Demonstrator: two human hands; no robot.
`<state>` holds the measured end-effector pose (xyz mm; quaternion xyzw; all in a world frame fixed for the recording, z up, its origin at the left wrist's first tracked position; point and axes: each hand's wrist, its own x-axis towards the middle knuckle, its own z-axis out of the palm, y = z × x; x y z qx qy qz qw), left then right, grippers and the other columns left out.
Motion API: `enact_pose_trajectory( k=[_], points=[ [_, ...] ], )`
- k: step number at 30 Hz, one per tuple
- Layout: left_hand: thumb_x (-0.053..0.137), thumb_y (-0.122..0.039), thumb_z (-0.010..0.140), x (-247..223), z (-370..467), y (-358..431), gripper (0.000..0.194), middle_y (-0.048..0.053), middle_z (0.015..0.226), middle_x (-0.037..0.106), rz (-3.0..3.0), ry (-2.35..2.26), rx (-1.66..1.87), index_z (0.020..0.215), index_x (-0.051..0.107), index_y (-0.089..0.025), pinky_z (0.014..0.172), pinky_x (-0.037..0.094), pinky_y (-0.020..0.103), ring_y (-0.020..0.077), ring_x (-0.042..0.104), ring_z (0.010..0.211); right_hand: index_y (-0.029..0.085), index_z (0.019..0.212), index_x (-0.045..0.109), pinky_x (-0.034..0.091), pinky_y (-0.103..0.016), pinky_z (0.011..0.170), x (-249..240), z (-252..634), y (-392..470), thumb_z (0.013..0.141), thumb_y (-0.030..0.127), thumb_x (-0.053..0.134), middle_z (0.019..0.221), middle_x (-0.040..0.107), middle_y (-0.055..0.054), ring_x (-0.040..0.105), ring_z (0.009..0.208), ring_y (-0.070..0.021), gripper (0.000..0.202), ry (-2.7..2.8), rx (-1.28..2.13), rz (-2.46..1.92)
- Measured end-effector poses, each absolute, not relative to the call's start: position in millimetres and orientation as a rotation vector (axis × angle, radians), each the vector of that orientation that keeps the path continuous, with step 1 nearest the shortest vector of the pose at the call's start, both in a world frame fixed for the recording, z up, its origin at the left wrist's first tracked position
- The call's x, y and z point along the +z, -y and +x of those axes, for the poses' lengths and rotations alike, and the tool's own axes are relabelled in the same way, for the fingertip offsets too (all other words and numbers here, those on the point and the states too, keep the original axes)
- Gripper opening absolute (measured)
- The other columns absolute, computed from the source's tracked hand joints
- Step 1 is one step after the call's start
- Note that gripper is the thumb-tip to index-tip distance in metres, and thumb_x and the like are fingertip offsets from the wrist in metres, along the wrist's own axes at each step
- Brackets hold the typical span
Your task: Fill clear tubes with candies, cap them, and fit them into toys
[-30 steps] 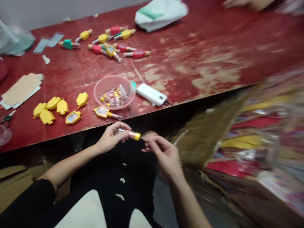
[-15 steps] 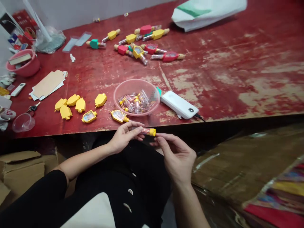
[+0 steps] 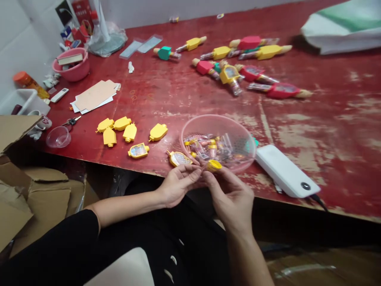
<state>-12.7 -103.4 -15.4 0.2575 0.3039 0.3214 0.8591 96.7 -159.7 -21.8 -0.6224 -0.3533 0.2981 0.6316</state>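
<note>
Adds up to one power bank [image 3: 284, 171] and seven yellow cases [image 3: 158, 132] in front; farther back, four yellow toys [image 3: 269, 52], four red toys [image 3: 284, 90], three green toys [image 3: 164, 53], two clear sheets [image 3: 149, 43].

The bowl [image 3: 218, 122] stands on the bench [image 3: 166, 85], with tubes [image 3: 212, 150] in it. Before its near rim are the left hand [image 3: 179, 184] and right hand [image 3: 233, 196], with another tube [image 3: 213, 165] between their fingers. One case [image 3: 179, 159] lies just left of the bowl; more cases [image 3: 129, 132] lie farther left. Well left of the bowl, beyond those, are the keys [image 3: 72, 121] and cup [image 3: 58, 137], with cards [image 3: 97, 95] behind them and the tub [image 3: 71, 70] farther back. Behind the bowl lie the toys [image 3: 229, 74]. Right of it, near, is the power bank [image 3: 285, 171]; far behind it to the right, the bag [image 3: 342, 29]
</note>
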Motion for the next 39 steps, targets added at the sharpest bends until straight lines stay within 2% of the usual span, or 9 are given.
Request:
enact_pose_trajectory(
  k=[3,6,10,12,16,20,24,32,39],
  points=[
    [0.077,-0.056,0.081,-15.8,-24.9,76.5,0.05,0.01,0.108,0.067,0.996,-0.727,0.776,0.107,0.064,-0.014,0.093,0.055,0.038,0.0202,0.065,0.101,0.021,0.105,0.071,0.058,-0.042,0.097,-17.0,91.4,153.4,0.09,0.043,0.071,0.11,0.075,-0.007,0.072,0.104,-0.0227,0.027,0.679,0.642,-1.352],
    [0.066,-0.038,0.093,-10.6,-38.4,18.9,0.034,0.015,0.134,0.059,1.795,-1.006,0.879,0.12,0.063,-0.016,0.113,0.043,0.043,0.0264,0.052,0.131,0.022,0.108,0.067,0.057,-0.042,0.099,-13.0,96.1,149.5,0.091,0.043,0.07,0.11,0.074,-0.006,0.072,0.104,-0.0213,0.028,0.628,0.579,-1.34],
    [0.074,-0.027,0.087,-9.8,-44.5,-53.5,0.06,0.022,0.147,0.051,2.35,-1.377,0.331,0.14,0.051,-0.011,0.117,0.033,0.059,0.0395,0.042,0.141,0.02,0.104,0.064,0.059,-0.037,0.09,-10.7,105.7,150.5,0.087,0.044,0.074,0.107,0.075,-0.009,0.072,0.099,-0.0215,0.031,0.718,0.598,-1.377],
    [0.069,-0.022,0.088,-11.2,-46.3,-69.2,0.059,0.023,0.144,0.053,2.391,-1.378,0.203,0.142,0.048,-0.009,0.115,0.035,0.059,0.0391,0.047,0.137,0.02,0.104,0.063,0.058,-0.037,0.089,-10.7,108.9,155.2,0.087,0.044,0.073,0.106,0.075,-0.009,0.072,0.099,-0.0214,0.031,0.747,0.595,-1.39],
    [0.061,-0.025,0.091,-7.9,-55.8,-53.7,0.06,0.019,0.151,0.048,2.255,-1.041,0.633,0.146,0.043,-0.012,0.121,0.034,0.048,0.0302,0.044,0.141,0.022,0.115,0.059,0.057,-0.037,0.092,-13.5,114.1,175.6,0.095,0.04,0.065,0.107,0.073,-0.008,0.071,0.099,-0.0201,0.028,0.847,0.558,-1.44],
    [0.053,-0.045,0.094,1.9,-60.7,10.8,0.055,0.016,0.14,0.058,1.515,-0.658,0.602,0.141,0.048,-0.019,0.083,0.056,0.036,0.0253,0.063,0.112,0.024,0.127,0.059,0.057,-0.035,0.079,-12.9,121.1,202.4,0.099,0.033,0.057,0.109,0.069,-0.009,0.069,0.091,-0.0199,0.029,1.097,0.428,-1.583],
    [0.076,-0.049,0.08,10.9,-58.3,77.2,0.064,0.011,0.112,0.066,1.157,-0.577,0.286,0.131,0.052,-0.018,0.054,0.045,0.019,0.0161,0.065,0.083,0.024,0.131,0.06,0.056,-0.033,0.081,-0.4,126.4,225.3,0.098,0.023,0.058,0.109,0.069,-0.009,0.068,0.093,-0.0196,0.033,1.428,0.276,-1.641],
    [0.077,-0.053,0.081,16.3,-56.7,104.2,0.051,0.003,0.088,0.067,1.135,-0.499,0.099,0.11,0.056,-0.016,0.04,0.036,0.014,0.0129,0.068,0.064,0.024,0.128,0.061,0.052,-0.024,0.071,21.6,128.4,257.5,0.094,0.011,0.061,0.1,0.066,-0.004,0.065,0.083,-0.0134,0.036,1.611,0.353,-1.547],
    [0.083,-0.048,0.077,27.4,-61.3,102.9,0.043,0.0,0.083,0.065,1.188,-0.44,-0.161,0.094,0.06,-0.015,0.054,0.049,0.019,0.0079,0.062,0.063,0.024,0.134,0.061,0.053,-0.024,0.065,14.9,122.8,275.6,0.094,0.018,0.065,0.096,0.068,-0.006,0.066,0.078,-0.0152,0.04,1.744,0.283,-1.551]
  ],
)
